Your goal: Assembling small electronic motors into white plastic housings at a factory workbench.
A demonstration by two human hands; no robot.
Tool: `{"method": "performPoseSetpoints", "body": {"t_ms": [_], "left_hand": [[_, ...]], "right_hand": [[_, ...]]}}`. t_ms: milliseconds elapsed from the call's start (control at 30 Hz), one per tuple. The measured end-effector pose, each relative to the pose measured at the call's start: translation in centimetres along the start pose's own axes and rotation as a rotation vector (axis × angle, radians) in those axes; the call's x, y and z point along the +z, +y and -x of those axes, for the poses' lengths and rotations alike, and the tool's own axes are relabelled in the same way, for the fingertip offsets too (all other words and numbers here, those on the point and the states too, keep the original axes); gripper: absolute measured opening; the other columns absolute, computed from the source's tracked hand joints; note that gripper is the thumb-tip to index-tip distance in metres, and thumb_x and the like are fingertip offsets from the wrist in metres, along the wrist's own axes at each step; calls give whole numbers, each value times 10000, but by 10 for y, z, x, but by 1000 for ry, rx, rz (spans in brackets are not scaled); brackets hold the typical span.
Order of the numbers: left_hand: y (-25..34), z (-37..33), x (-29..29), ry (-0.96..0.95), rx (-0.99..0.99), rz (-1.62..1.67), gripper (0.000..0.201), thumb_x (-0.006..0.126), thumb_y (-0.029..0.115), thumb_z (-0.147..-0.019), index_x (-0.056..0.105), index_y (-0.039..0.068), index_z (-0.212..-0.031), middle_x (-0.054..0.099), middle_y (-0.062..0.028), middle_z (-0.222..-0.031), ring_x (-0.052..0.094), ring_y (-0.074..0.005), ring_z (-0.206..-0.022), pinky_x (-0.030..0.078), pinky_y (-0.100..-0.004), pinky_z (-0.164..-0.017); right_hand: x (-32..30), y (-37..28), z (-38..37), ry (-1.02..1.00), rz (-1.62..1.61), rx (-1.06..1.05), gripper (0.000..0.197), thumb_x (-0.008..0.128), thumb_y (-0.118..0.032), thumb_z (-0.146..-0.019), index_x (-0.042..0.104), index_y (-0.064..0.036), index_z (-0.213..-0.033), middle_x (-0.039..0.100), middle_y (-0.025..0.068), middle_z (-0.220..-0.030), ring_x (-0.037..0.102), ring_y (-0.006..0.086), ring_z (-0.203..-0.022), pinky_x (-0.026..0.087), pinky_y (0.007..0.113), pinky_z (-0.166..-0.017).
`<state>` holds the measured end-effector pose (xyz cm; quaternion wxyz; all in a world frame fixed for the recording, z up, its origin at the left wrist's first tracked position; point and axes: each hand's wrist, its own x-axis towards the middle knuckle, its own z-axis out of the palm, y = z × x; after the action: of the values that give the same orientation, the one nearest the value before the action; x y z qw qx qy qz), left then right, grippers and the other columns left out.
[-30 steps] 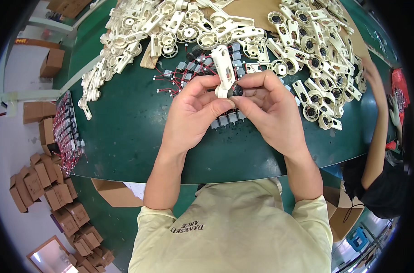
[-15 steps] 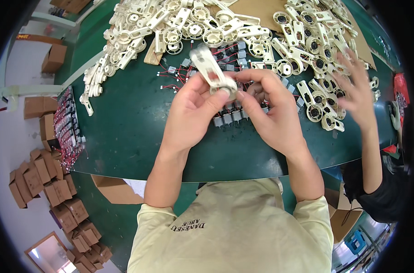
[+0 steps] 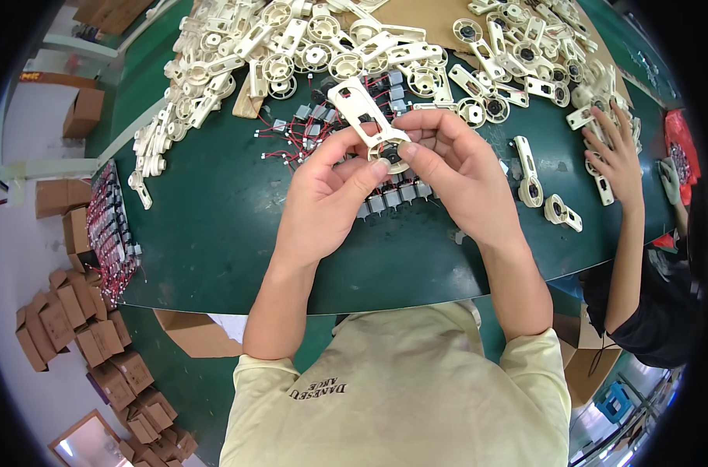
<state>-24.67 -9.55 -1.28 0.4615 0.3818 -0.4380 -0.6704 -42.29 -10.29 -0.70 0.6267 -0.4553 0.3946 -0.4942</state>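
Over the table, a cream plastic housing (image 3: 349,100) with a long slotted arm and a round ring end is held between my two hands. My left hand (image 3: 321,201) pinches the ring end from the left, thumb on the rim. On the opposite side, the thumb and fingers of my right hand (image 3: 469,180) close on the same ring. A dark round part shows inside the ring. Beneath and behind my hands lie small grey motors (image 3: 391,198) with red wires, partly hidden by my fingers.
Heaped cream housings (image 3: 280,66) cover the far side, partly on cardboard (image 3: 439,23). Two housings (image 3: 530,173) lie to my right. A co-worker's hand (image 3: 618,162) rests on more housings at the far right. Bundled wired motors (image 3: 112,226) sit at the left edge; cardboard boxes (image 3: 73,296) stand beyond.
The housing in my hands has tilted, so its ring end now faces up more. The co-worker's hand has moved right and down, and most housings near it have shifted right, leaving two behind.
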Motion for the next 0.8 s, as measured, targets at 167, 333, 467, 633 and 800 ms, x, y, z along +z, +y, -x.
{"method": "performPoseSetpoints", "body": {"t_ms": [167,333,467,633,800], "left_hand": [[-7,2,3,32,91,-27,362,611,-34,-926,516,-28,-1276,609,-81,-1154,634,-131,-997,522,-264,-875],[-11,1,9,74,175,-148,306,642,-39,-902,567,-28,-1198,604,-61,-1045,647,-128,-952,538,-257,-818],[-17,-1,8,125,387,-533,267,677,-46,-866,603,-27,-1122,578,-72,-1001,660,-140,-883,556,-263,-758],[-16,-2,8,157,305,-390,275,671,-52,-860,600,-25,-1125,575,-85,-1021,662,-143,-858,558,-269,-752],[-11,1,12,162,242,-312,273,681,-57,-846,603,-34,-1107,586,-92,-1013,667,-147,-851,557,-269,-755]], "right_hand": [[0,-4,0,2,0,73,252,619,-70,-935,562,12,-1167,612,52,-1029,595,98,-923,504,243,-802],[-1,1,0,-3,-151,154,263,623,-102,-928,545,6,-1155,597,58,-1036,576,96,-928,490,253,-804],[9,9,3,102,11,75,246,603,-97,-927,521,-5,-1140,597,55,-1008,570,88,-886,480,247,-764],[11,0,0,52,-55,106,238,601,-85,-920,522,-1,-1129,596,48,-989,569,86,-871,482,247,-761],[7,0,0,41,-60,136,248,609,-68,-917,523,9,-1136,601,52,-1005,577,91,-888,484,247,-765]]}}
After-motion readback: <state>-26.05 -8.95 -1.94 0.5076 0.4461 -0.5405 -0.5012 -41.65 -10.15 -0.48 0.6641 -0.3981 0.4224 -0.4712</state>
